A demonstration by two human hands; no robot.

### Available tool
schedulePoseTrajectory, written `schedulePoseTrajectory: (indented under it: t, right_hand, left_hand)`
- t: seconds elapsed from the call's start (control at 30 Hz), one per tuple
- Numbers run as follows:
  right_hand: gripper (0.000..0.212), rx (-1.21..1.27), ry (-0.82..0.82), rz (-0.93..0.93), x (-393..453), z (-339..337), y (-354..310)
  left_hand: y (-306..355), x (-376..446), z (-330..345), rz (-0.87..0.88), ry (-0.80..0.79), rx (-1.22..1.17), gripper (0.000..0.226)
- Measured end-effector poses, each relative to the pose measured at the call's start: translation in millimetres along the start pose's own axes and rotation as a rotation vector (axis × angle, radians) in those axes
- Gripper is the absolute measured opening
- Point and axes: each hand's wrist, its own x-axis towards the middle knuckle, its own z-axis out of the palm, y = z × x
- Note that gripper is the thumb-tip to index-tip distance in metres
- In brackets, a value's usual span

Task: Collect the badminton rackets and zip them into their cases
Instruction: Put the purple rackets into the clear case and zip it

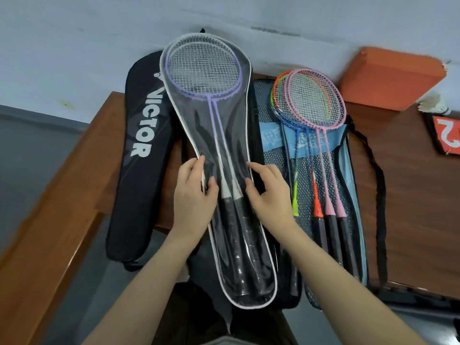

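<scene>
Nearest the camera, two hands are laid on a clear case (225,135) trimmed in white; the left hand (194,195) is pinched on its left edge, thumb over the plastic, while the right hand (270,192) rests at its right edge with fingers curled and slightly apart; two purple rackets (206,70) are enclosed in it, heads far, black grips near. Beside it on the right, a mesh case (348,195) lies open, holding five rackets (313,98): two pink, two blue, and one green and orange. On the left, a black Victor case (139,150) lies on the wooden table (423,195); farther off, an orange block (390,78) stands against the wall.
</scene>
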Motion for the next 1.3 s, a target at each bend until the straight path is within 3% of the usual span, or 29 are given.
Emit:
schedulePoseTrajectory:
  t: [0.3, 0.57, 0.8, 0.93, 1.17, 1.3]
  right_hand:
    - [0.025, 0.066, 0.109, 0.041, 49, 111, -75]
    - [0.025, 0.029, -0.015, 0.17, 68, 189, -88]
    - [0.029, 0.029, -0.057, 0.385, 63, 206, -72]
    - [0.04, -0.053, -0.11, 0.414, 64, 201, -66]
    - [0.048, -0.191, -0.282, 0.48, 67, 210, -54]
    - [0.045, -0.215, -0.19, 0.42, 67, 215, -50]
  left_hand:
    - [-101, 86, -79, 0.122, -0.058, 0.043, 0.04]
    - [-182, 121, -98, 0.033, -0.254, 0.094, 0.043]
    - [-208, 109, -97, -0.158, -0.396, 0.025, 0.055]
    - [-210, 101, -89, -0.223, -0.384, 0.015, 0.056]
    - [-229, 107, -75, -0.289, -0.364, 0.212, 0.05]
    - [-231, 117, -71, -0.33, -0.341, 0.048, 0.063]
